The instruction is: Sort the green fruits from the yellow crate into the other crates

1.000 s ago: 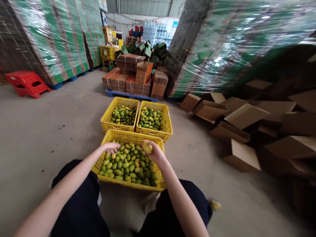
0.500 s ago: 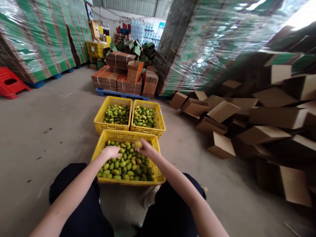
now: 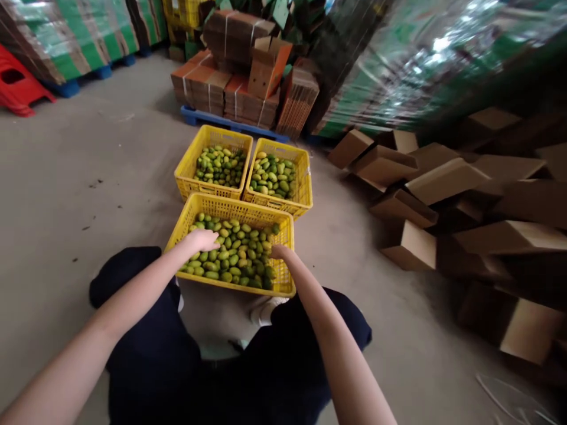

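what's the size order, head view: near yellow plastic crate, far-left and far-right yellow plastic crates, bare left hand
1. Near crate
2. Far-left crate, far-right crate: too alike to rank
3. Left hand

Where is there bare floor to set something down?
Bare floor lies between the red stool and the yellow crates, bar some dark scraps, and between those crates and the cardboard boxes. Crowded spots: the front crate, with fruit, left hand and right hand over it, and those piled boxes.
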Tool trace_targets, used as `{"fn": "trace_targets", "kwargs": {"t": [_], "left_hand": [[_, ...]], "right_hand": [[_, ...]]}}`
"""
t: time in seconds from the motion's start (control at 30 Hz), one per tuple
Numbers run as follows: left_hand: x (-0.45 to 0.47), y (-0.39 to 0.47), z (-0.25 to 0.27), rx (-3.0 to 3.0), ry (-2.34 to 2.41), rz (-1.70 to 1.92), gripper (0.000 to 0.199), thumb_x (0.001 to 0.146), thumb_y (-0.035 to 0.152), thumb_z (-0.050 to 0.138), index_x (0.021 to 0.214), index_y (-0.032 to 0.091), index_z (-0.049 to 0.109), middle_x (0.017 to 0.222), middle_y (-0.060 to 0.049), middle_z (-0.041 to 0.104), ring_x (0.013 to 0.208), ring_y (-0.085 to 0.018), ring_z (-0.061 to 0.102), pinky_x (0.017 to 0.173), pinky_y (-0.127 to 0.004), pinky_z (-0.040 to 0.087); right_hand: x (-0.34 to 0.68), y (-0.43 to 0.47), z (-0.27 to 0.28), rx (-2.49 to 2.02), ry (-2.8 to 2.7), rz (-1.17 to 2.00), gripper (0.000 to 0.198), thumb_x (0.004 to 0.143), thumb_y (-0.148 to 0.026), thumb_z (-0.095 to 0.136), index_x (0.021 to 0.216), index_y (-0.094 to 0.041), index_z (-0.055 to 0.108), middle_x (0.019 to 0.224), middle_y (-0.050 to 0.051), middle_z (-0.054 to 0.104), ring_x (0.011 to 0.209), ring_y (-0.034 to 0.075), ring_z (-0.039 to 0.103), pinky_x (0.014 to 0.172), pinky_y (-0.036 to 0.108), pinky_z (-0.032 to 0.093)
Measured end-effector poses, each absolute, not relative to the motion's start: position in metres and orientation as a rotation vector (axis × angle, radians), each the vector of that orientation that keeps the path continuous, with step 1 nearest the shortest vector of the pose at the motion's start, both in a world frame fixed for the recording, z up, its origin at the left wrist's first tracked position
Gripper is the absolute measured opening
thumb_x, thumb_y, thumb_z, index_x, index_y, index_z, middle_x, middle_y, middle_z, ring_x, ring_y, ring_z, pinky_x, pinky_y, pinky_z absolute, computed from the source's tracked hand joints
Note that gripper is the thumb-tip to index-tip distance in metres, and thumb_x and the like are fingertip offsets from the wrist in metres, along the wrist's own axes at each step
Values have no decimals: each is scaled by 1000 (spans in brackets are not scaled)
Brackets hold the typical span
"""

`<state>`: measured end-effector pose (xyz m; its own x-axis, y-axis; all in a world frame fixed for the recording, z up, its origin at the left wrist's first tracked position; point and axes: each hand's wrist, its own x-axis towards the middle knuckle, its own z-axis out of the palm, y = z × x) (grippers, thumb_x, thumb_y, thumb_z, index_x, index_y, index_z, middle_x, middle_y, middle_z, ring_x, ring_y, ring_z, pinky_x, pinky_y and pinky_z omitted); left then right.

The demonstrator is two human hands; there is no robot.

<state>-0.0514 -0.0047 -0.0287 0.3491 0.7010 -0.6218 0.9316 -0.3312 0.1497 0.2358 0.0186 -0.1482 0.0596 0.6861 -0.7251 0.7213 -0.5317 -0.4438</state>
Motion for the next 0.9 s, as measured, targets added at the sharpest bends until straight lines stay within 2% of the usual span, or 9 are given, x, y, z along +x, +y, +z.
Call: {"fn": "trace_targets", "kwargs": {"t": [0.2,0.37,0.53,0.63,0.73,0.8,0.9], "left_hand": [[-56,-10,-41,2105,1436,-673,47,93,34,46,131,11,58,132,-24,59,116,-38,60,91,-44,46],[-51,-8,-46,2192,1420,-670,44,93,35,47,130,12,58,121,-22,66,103,-33,66,85,-41,47],[-49,-5,-43,2302,1385,-514,45,95,38,45,132,14,55,120,-16,67,102,-28,64,88,-38,43],[-50,-1,-41,2264,1463,-548,42,94,33,46,128,11,57,117,-19,67,102,-29,64,89,-40,41],[-50,5,-38,2257,1501,-565,42,95,33,44,127,9,57,117,-19,67,100,-28,64,89,-40,40],[-49,8,-34,2278,1468,-507,43,95,35,43,128,11,56,118,-17,67,100,-27,64,89,-39,40],[-47,10,-28,2276,1429,-484,43,96,35,43,129,10,55,119,-18,66,102,-28,64,90,-39,40]], "right_hand": [[212,10,-219,2068,1694,-1158,34,93,-34,59,123,-17,57,125,10,59,106,23,61,89,44,54],[206,15,-267,2163,1710,-1017,37,93,-34,58,126,-18,55,128,10,57,109,23,60,91,45,53],[211,22,-291,2320,1632,-970,49,89,-20,55,132,-2,44,131,29,48,109,34,61,87,42,51],[210,17,-296,2384,1624,-1010,55,83,-16,55,133,2,39,133,33,43,110,37,60,87,41,48],[208,11,-292,2470,1591,-1079,53,79,-18,55,127,-1,42,129,31,46,112,36,56,89,42,47],[208,9,-284,2515,1574,-1162,47,76,-22,59,119,-7,49,121,25,54,112,35,55,89,41,47],[208,9,-265,2523,1543,-1388,33,69,-27,66,98,-14,59,94,13,64,101,30,60,84,38,50]]}}
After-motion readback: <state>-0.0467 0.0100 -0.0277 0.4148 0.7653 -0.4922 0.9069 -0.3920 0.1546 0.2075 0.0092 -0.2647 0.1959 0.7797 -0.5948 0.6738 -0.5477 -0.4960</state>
